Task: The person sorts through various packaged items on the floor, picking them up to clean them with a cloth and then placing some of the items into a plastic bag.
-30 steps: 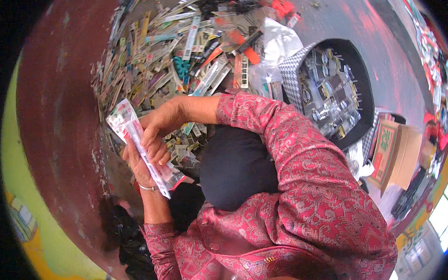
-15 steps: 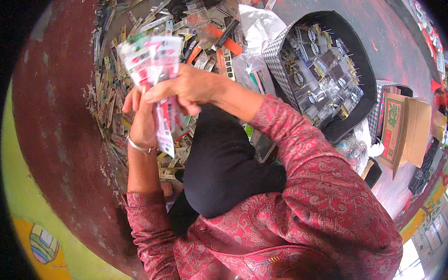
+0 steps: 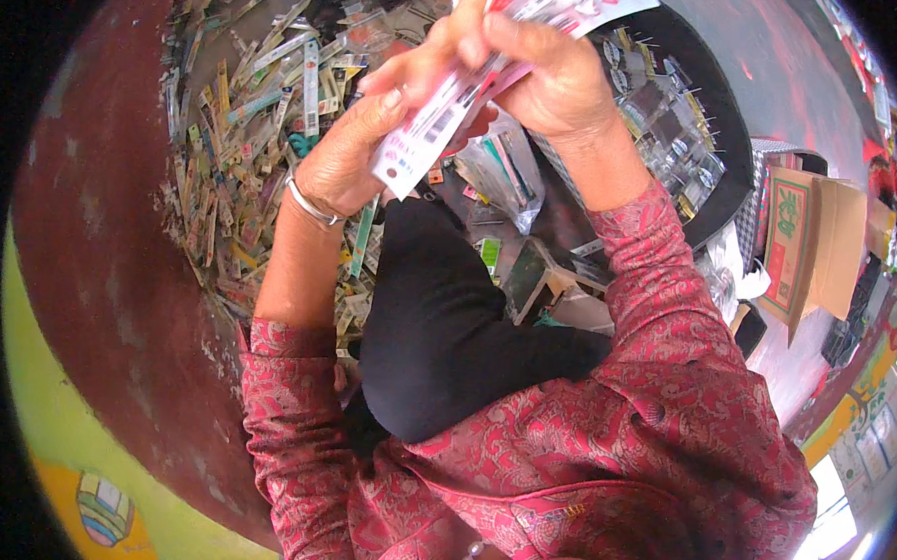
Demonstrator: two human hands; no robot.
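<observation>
A long, flat stack of white-and-pink printed packets slants from lower left to upper right between my hands. My left hand, with a silver bangle at the wrist, grips its lower part, thumb on the near side. Around the upper part my right hand is closed, its fingers bent over the packets. Some fingertips overlap at the top, and motion blurs them a little. Below the packets is my knee in black cloth.
A wide heap of slim packaged strips covers the ground at left. Right of my hands stands a black-lined bin holding clear packages. A clear plastic bag lies before my knee. An open cardboard box stands farther right.
Both hands have moved up and to the right with the packets. The stack now slants toward the upper right instead of the upper left, and my wrists are no longer crossed.
</observation>
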